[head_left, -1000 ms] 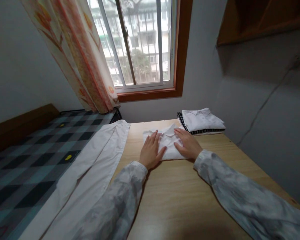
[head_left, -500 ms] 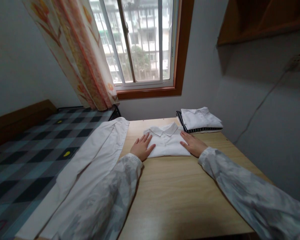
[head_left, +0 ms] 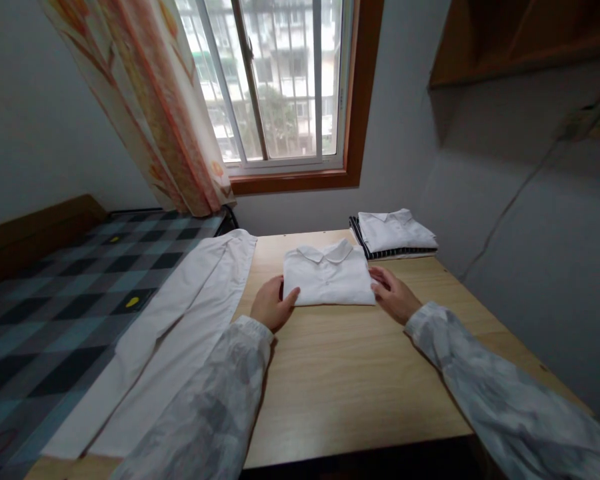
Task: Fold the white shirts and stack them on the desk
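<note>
A white collared shirt (head_left: 329, 275), folded into a flat rectangle, lies on the wooden table with its collar toward the window. At its left edge is my left hand (head_left: 271, 304), closed with the thumb over the near left corner and the fingers along the side, their tips partly hidden. My right hand (head_left: 396, 297) grips the opposite edge, fingers curled against the side and thumb near the front corner. To the left, a long white garment (head_left: 195, 300) is spread lengthwise.
Folded clothes are stacked at the table's far right, a white collared shirt (head_left: 397, 231) above black striped cloth (head_left: 355, 230). The pale wooden table (head_left: 350, 380) adjoins a checked bed (head_left: 55, 293). Behind are a window (head_left: 280, 87) and curtain (head_left: 165, 113); a wooden shelf (head_left: 520, 47) hangs upper right.
Both hands have slid outward from lying flat on top of the folded shirt to its left and right edges, and the fingers have curled. The view has shifted slightly.
</note>
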A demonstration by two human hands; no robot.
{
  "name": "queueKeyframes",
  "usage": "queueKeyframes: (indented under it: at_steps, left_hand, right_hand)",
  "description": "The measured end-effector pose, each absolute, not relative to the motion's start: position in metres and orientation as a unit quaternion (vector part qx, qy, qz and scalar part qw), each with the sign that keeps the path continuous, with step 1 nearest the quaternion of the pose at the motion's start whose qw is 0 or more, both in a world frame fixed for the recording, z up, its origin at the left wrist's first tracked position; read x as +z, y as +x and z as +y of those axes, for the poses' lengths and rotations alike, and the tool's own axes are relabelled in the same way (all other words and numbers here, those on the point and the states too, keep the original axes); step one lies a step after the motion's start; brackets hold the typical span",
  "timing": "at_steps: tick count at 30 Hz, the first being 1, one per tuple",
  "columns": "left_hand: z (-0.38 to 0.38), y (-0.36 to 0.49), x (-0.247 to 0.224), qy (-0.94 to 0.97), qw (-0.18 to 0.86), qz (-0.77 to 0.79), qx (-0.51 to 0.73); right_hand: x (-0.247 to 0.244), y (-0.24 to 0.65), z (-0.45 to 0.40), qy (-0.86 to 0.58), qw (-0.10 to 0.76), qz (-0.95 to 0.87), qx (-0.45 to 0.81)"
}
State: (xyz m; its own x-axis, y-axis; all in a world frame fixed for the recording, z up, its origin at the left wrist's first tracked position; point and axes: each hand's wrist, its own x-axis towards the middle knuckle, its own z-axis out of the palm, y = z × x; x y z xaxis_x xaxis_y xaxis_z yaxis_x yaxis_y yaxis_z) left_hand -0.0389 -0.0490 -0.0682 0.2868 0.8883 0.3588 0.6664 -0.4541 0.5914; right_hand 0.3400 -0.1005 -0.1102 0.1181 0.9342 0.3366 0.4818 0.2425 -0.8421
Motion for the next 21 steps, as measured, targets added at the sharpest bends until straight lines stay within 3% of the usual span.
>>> queueKeyframes:
  at_steps: [5,9,15,21]
  left_hand:
    - [-0.048,-0.047,-0.068,0.684,0.369,0.461,0.428]
    - [-0.052,-0.05,-0.063,0.673,0.428,0.43,0.423]
    - [-0.053,-0.049,-0.061,0.677,0.428,0.421,0.427]
    - [-0.052,-0.046,-0.059,0.633,0.482,0.375,0.476]
  right_hand:
    - [-0.096,0.352,-0.11,-0.62,0.449,-0.624,0.154]
    - [-0.086,0.352,-0.115,-0.583,0.426,-0.67,0.175]
    - [-0.08,0.356,-0.12,-0.546,0.416,-0.65,0.327]
    - [-0.077,0.345,-0.12,-0.491,0.508,-0.492,0.508]
